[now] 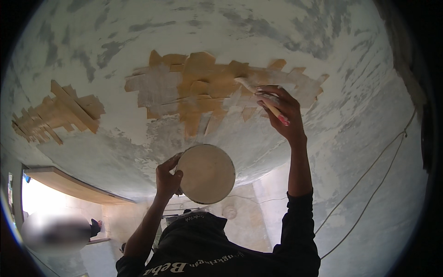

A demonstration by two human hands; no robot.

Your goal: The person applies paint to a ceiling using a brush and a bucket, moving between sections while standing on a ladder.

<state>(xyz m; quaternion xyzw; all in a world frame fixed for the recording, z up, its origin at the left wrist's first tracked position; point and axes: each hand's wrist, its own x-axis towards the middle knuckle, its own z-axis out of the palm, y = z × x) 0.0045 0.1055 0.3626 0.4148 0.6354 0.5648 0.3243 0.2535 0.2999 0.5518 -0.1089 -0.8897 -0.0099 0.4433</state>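
Observation:
My right hand (288, 108) is closed around a paintbrush (276, 112) with a pale wooden handle and a red end. The brush's whitish tip meets a patch of overlapping brown paper strips (198, 76) stuck on the mottled grey-white surface (115, 27). Parts of this patch carry a whitish coat. Lower down, my left hand (168, 177) grips the side of a round beige tub (206, 173) with a dark rim. Whether its flat round face is the base or a filled top, I cannot tell.
Another patch of brown strips (60, 115) is stuck farther left. A long curved wooden board (78, 183) edges a bright opening (44, 196) at the lower left, near a blurred shape (55, 233). A looped rope (382, 177) hangs at the right.

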